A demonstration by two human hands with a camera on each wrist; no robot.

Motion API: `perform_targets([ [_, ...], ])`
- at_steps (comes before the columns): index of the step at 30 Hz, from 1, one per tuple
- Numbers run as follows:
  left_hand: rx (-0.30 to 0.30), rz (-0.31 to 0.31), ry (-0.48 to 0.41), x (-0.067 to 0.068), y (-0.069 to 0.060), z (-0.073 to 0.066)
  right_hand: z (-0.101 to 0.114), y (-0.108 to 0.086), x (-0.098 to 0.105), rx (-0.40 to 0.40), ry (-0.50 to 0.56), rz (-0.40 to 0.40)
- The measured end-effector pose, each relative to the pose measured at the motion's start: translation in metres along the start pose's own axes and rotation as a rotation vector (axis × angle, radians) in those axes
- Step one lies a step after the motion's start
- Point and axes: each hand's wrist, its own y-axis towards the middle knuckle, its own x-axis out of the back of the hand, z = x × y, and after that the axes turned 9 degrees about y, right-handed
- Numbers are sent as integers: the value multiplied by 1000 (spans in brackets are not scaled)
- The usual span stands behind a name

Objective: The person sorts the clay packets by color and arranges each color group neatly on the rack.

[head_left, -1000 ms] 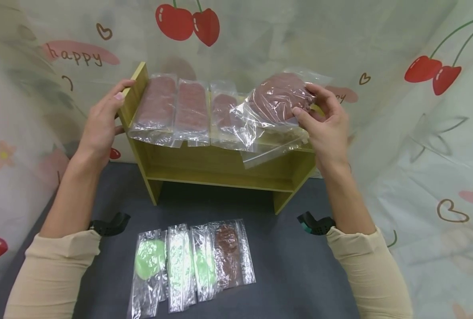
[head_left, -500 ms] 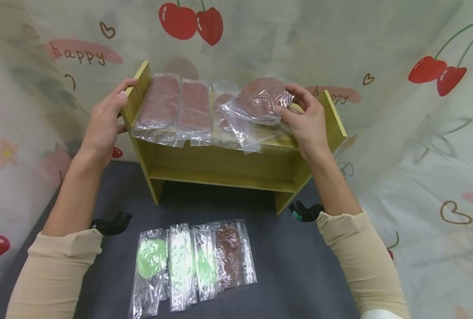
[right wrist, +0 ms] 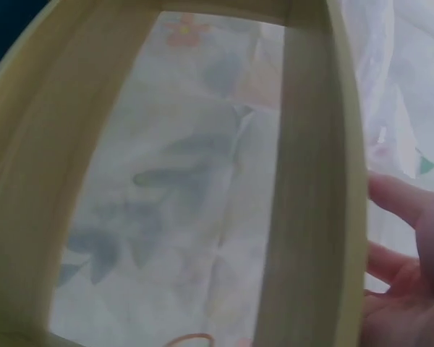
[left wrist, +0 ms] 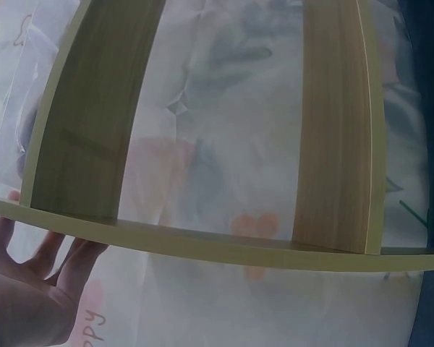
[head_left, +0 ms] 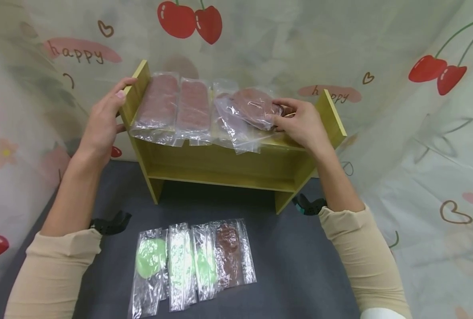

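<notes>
Partly behind the round packet (head_left: 254, 106), another packet (head_left: 224, 86)

Showing flat, round reddish-brown piece (head_left: 254, 106) inside clear zip bag (head_left: 233, 122); drooping over top front edge of upright, yellowish wooden shelf (head_left: 220, 180).

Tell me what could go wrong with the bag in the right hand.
1. The pinkish bag in the right hand overlaps the neighbouring bag, so it may drag that one askew.
2. Bag ends overhang the front edge of the wooden rack; a brush could pull one down.
3. The left hand holds the rack's side panel; pushing it might shift the rack.
</notes>
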Motion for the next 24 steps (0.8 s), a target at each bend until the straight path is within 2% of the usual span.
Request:
perform_targets([
  [6,-2,0,-15,1,0,1,6,-1,3,-35,-180,19],
  [11,-4,0,6,1,0,1,3,-3,3,-31,-202,-3],
  [15,-3,1,-13,0,0,0,-6,-7,3,24,-61,-54],
  [22,-4,1,-57,1,0,1,-17,-16,1,149,359,-87],
  [24,-2,-1,-56,1,0,1,-18,-19,1,171,425,-92],
])
